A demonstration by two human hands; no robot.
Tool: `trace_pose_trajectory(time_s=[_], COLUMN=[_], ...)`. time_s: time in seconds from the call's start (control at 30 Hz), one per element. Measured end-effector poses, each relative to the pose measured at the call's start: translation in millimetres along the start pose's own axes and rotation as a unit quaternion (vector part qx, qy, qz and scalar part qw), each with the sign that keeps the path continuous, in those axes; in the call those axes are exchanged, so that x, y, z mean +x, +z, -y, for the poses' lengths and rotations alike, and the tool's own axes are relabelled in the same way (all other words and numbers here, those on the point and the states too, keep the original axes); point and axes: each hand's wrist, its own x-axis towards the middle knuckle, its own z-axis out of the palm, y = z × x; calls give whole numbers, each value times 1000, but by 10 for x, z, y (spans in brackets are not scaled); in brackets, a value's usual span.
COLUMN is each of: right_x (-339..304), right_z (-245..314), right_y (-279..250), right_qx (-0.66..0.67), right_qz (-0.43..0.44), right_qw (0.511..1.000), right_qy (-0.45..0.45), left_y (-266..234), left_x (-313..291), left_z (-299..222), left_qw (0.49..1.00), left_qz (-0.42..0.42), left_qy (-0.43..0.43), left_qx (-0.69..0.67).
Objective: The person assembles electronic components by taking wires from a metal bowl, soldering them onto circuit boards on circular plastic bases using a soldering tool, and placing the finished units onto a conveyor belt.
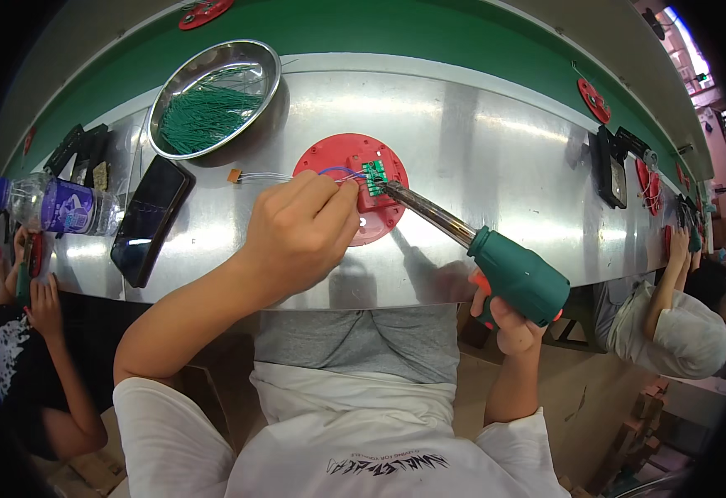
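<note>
My right hand [510, 328] grips a green soldering gun [522, 278] with an orange trigger. Its metal barrel slants up to the left, and the tip meets or hovers just over a small green circuit board [373, 173]; contact is hard to tell. That board sits on a round red plastic base [317, 156] on the table. Left of the board, my left hand [303, 222] pinches thin wires, with a blue wire [335, 170] arching above the fingertips. White wires [267, 176] run out leftward to a small orange connector [235, 175]. My fingertips hide part of the wires.
A steel bowl [274, 66] holding green wires [209, 116] stands at the far left. Nearer lie a black phone [154, 220] and a plastic bottle [68, 206]. A black stand [610, 170] is at right. Other people work on both sides.
</note>
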Motion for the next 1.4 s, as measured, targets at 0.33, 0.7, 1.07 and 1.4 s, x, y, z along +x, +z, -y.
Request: trace_pose_trajectory(time_s=[0.33,0.7,1.07,1.4], right_x=[0,49,23,0], right_z=[-52,95,56,104], right_y=[63,200,99,160], right_qx=[12,69,5,87], right_qz=[7,-40,9,-81], right_qw=[1000,997,1000,993], right_qy=[-16,18,11,-12], left_y=[-6,-2,23,64], left_x=[66,67,51,54], left_z=[-36,-27,20,9], left_qw=[999,997,998,998], left_qz=[42,69,55,48], left_qy=[-22,-40,-25,-34], left_qx=[-6,-5,-8,-10])
